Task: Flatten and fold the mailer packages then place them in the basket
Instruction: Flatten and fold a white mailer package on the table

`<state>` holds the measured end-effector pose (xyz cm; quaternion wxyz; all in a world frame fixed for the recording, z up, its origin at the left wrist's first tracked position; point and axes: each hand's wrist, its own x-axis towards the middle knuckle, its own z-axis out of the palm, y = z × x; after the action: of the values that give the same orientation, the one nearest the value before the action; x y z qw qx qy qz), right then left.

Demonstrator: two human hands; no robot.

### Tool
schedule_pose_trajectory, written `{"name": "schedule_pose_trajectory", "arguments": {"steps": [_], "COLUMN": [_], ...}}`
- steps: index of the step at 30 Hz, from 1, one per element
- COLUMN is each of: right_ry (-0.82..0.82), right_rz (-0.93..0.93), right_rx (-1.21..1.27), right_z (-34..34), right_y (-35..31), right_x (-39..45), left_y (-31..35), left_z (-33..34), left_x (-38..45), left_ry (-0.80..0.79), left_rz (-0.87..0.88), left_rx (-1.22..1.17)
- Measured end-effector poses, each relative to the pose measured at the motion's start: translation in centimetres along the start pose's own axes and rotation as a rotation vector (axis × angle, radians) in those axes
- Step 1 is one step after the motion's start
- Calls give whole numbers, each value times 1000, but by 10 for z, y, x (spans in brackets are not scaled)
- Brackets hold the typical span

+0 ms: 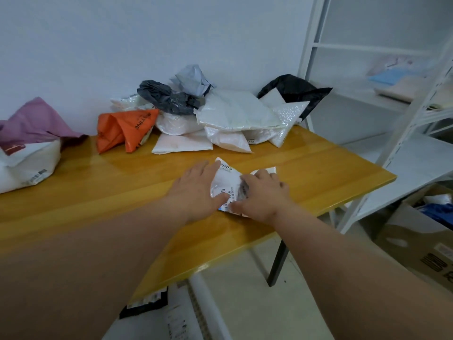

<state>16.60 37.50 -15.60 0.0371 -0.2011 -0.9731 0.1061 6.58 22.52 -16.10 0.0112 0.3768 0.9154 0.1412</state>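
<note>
Head view: both flat hands, left hand (199,186) and right hand (263,193), press a white mailer (226,179) onto the yellow table (98,192).

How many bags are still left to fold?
Nothing looks finished, and no basket is in view. Right now the left hand and right hand press one white mailer flat on the table. Lots remain: the pile by the wall, the orange bag and the pink one.
</note>
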Motion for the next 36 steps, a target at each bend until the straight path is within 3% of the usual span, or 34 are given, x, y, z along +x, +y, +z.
{"name": "schedule_pose_trajectory", "arguments": {"steps": [5, 17, 22, 36], "right_ry": [-32, -124, -188, -218], "right_rz": [-193, -344, -397, -417], "right_rx": [46, -62, -9, 2], "right_z": [13, 30, 52, 79], "right_y": [-54, -164, -200, -219], "right_x": [-26, -53, -62, -56], "left_y": [-40, -122, -146, -179], "left_z": [-16, -69, -62, -30], "left_x": [-48, -129, -150, -173], "left_ry": [-196, -359, -267, -117], "left_rz": [65, -145, -259, -240], "left_rx": [247, 289, 182, 134]}}
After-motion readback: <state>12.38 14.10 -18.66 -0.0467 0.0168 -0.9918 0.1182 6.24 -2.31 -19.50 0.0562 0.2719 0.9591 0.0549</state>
